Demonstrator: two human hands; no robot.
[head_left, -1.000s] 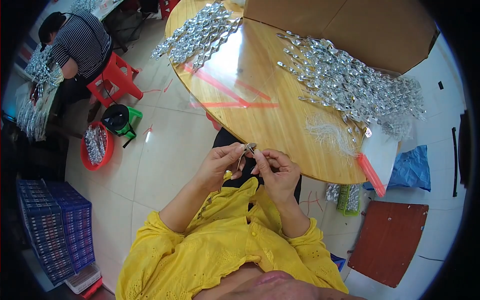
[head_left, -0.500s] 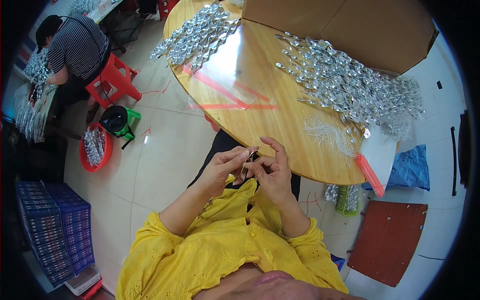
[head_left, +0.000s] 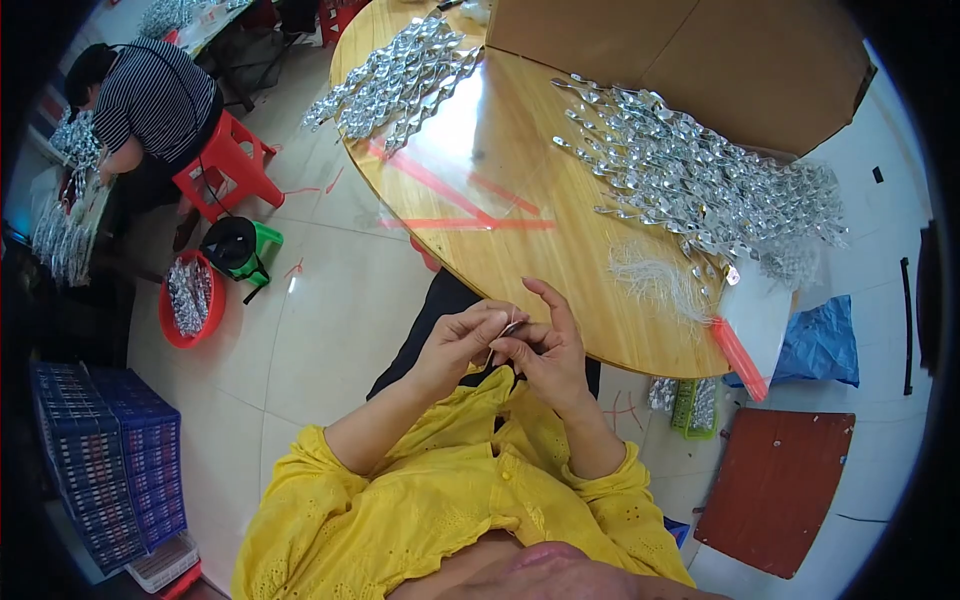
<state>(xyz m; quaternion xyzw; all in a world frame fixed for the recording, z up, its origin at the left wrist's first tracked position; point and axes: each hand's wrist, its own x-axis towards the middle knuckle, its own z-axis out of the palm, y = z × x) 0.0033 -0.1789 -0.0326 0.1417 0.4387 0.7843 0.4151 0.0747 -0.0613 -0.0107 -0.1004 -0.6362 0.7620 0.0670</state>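
My left hand (head_left: pixel 452 345) and my right hand (head_left: pixel 548 358) meet just off the near edge of the round wooden table (head_left: pixel 580 300), over my lap. Between their fingertips shows a small silvery piece (head_left: pixel 512 328), dark on one side, with a pale thin thread by it; its exact shape is mostly hidden. The left thumb and fingers are pinched together. On the right, thumb and bent fingers close on the piece while the index finger sticks up. Nearest on the table lie a tangle of white threads (head_left: pixel 655 280) and a large pile of twisted silver strips (head_left: pixel 690 170).
A second bundle of silver strips (head_left: pixel 405 75) lies far left on the table, near red tape strips (head_left: pixel 470 224). A cardboard box (head_left: pixel 690 70) stands behind. Left are a seated person (head_left: pixel 160 100), a red bucket (head_left: pixel 207 325) and blue crates (head_left: pixel 110 450).
The left fingertips have shifted slightly down and in toward the right hand. More of the silvery piece shows between them. The right index finger stays raised.
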